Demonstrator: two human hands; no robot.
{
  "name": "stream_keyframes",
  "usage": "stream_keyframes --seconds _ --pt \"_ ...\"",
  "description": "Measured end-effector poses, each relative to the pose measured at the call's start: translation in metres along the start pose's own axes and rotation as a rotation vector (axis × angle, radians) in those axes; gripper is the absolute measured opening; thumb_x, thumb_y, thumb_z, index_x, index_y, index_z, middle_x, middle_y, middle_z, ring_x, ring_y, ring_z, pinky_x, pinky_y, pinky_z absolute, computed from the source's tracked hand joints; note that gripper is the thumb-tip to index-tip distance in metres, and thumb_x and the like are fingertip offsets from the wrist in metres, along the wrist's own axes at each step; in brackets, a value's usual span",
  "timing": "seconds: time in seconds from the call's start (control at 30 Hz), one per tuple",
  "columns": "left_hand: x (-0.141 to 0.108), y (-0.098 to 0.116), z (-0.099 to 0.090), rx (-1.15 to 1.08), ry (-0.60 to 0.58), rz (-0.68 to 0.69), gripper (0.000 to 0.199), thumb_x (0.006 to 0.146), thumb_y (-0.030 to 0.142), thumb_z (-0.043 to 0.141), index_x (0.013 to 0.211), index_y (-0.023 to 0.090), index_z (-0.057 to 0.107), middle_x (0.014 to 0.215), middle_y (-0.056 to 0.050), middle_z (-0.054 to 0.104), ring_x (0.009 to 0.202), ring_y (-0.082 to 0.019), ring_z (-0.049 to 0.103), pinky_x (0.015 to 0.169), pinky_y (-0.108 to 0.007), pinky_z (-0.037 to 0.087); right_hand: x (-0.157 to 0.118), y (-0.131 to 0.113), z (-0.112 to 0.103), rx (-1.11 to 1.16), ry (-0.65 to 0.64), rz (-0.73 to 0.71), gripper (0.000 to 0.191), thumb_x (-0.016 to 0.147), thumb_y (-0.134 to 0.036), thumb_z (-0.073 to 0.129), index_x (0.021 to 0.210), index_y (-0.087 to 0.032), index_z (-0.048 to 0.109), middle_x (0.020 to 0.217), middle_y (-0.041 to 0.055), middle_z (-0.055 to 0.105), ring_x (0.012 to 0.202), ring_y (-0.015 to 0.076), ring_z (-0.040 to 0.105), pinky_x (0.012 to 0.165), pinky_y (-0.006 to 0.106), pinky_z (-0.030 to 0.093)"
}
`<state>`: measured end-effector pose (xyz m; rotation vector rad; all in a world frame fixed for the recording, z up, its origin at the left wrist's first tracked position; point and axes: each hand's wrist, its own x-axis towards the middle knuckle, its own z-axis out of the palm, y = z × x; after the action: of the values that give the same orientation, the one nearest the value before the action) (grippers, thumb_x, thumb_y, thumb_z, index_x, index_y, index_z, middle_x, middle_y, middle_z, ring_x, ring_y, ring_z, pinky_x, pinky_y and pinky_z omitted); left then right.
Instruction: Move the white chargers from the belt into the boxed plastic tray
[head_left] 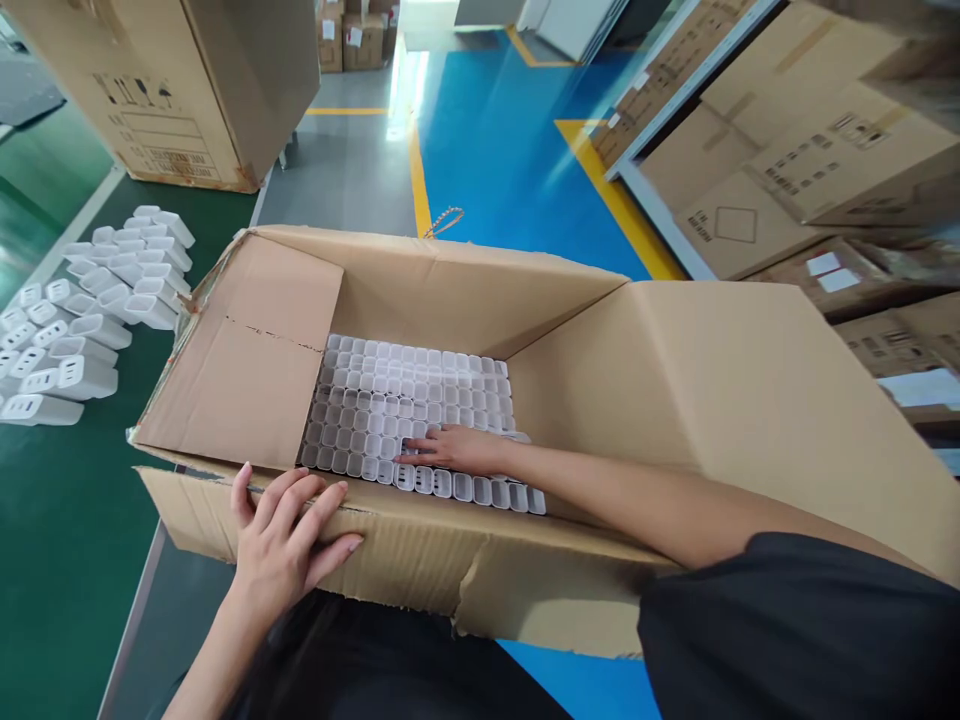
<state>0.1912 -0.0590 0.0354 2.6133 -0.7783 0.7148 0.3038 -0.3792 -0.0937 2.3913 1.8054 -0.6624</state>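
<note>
A large open cardboard box [420, 545] stands right in front of me. Rows of white plastic charger housings [409, 385] are packed upright on its floor, some with port slots showing. My right hand [457, 449] reaches inside, fingers stretched out over the near rows and touching the housings; it looks open, though what lies under the fingertips is hidden. Over the box's near edge lies my left hand [289, 530], its fingers spread on the rim and the thumb out on the folded-down flap. A left-side flap covers part of the box's inside.
More white charger housings [82, 330] lie in a group on the green table [67, 520] at left. A big carton [172, 90] stands behind them. Stacked cartons [795, 150] fill a rack at right. Blue floor [495, 140] with yellow lines lies beyond the box.
</note>
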Motion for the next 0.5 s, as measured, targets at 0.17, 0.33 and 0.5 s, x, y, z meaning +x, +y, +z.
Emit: stream_keyframes --seconds 0.17,0.33,0.5 --pt "0.001 -0.002 0.000 -0.026 -0.005 -0.006 0.029 0.096 0.039 0.057 0.114 0.018 0.065 0.104 -0.008 0.067 0.103 -0.023 0.060 0.121 -0.052 0.012 0.005 0.011 -0.020 0.148 -0.038 0.101 0.086 0.082 0.004 0.045 0.159 -0.031 0.027 0.140 0.0119 0.053 0.091 0.0212 0.065 0.074 0.029 0.049" --pt "0.001 -0.005 -0.001 -0.079 -0.036 -0.038 0.031 0.098 0.038 0.056 0.122 0.020 0.061 0.110 -0.006 0.066 0.111 -0.022 0.059 0.122 -0.051 0.008 -0.001 0.022 -0.091 0.441 0.333 0.283 0.101 0.073 -0.008 0.064 0.161 -0.029 0.019 0.149 0.0138 0.044 0.119 0.0288 0.058 0.091 0.035 0.050" --pt "0.000 -0.013 -0.015 -0.308 -0.016 -0.126 0.067 0.095 0.044 0.059 0.150 0.017 0.032 0.145 -0.015 0.048 0.137 -0.023 0.044 0.123 -0.044 0.019 0.001 -0.015 -0.169 1.129 0.738 0.082 0.112 0.079 -0.048 0.076 0.161 -0.030 0.002 0.147 0.0162 0.043 0.118 0.0285 0.059 0.096 0.042 0.051"
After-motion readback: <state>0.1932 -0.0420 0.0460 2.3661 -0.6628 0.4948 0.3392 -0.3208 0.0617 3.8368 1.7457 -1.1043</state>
